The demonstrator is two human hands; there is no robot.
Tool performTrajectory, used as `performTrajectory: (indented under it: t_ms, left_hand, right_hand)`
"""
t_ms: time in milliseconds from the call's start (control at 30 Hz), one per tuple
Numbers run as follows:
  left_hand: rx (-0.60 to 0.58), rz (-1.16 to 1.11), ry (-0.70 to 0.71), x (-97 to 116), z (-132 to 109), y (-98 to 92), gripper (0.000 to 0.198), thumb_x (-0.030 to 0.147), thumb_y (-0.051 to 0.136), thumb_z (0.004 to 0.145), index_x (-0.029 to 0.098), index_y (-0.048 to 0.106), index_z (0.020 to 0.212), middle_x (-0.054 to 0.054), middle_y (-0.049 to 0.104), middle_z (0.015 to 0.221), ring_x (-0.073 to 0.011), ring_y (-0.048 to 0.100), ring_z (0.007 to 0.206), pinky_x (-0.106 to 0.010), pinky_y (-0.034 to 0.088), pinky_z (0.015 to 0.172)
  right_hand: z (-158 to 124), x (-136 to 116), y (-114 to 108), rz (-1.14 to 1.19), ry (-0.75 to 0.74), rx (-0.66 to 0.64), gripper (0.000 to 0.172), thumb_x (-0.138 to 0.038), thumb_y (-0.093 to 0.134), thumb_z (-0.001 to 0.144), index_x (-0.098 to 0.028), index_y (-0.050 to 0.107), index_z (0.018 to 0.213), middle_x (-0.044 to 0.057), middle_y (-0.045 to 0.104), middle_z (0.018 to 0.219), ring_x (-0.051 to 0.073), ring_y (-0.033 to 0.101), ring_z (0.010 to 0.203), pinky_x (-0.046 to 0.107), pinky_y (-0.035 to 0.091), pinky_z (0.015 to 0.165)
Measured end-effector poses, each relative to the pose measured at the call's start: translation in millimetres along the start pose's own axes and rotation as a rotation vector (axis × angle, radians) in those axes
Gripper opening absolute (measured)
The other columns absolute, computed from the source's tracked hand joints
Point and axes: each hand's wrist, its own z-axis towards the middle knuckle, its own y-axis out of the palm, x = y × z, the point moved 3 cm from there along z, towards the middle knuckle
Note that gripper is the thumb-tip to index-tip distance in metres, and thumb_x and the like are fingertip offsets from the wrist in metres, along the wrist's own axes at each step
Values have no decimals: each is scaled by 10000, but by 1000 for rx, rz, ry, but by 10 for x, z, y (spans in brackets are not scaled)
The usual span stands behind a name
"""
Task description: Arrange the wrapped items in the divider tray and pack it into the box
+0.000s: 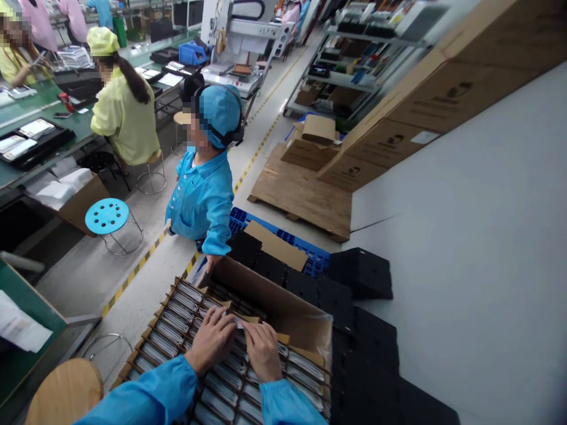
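My left hand [213, 340] bends over a box with its fingertips on a thin white packet [240, 325], closed on it as far as I can see. From the other side my right hand [263, 350] pinches the same packet; its lower part is hidden by the fingers and dividers. Below both hands a brown cardboard divider grid [239, 386] holds many thin white packets standing on edge in narrow cells. It sits in the top of a large cardboard box [283, 301] with clear plastic at its corner.
A co-worker in blue [201, 189] stands beyond the box, one hand at its rim. Black boxes [370, 339] line the right side by a white wall. A wooden stool [66, 392] and a green table [26, 319] stand left; a blue stool [107, 216] is farther off.
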Motion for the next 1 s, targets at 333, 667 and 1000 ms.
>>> performTrajectory:
  t_ms: [333, 667, 1000]
  left_hand:
    - [-9, 36, -9, -4, 3, 2, 233, 259, 475, 926, 242, 583, 1132, 0, 613, 1233, -172, 406, 1296, -396, 233, 1149]
    - [37, 92, -19, 22, 10, -17, 220, 294, 448, 932, 221, 578, 1093, -29, 583, 1275, -213, 411, 1299, -417, 252, 1127]
    - [57, 173, -4, 6, 17, -9, 232, 289, 505, 898, 212, 579, 1104, -84, 516, 1338, -234, 351, 1337, -426, 263, 1131]
  right_hand:
    - [-24, 9, -22, 16, 3, -15, 276, -200, 383, 972, -193, 659, 976, 60, 727, 872, 189, 651, 779, 384, 436, 871]
    - [-9, -49, -51, -10, -36, -4, 266, -183, 387, 979, -154, 648, 935, 52, 718, 819, 175, 644, 748, 379, 420, 885]
    - [41, -96, -74, -1, 26, -29, 279, -182, 378, 978, -165, 653, 940, 43, 709, 803, 173, 634, 761, 378, 397, 901]
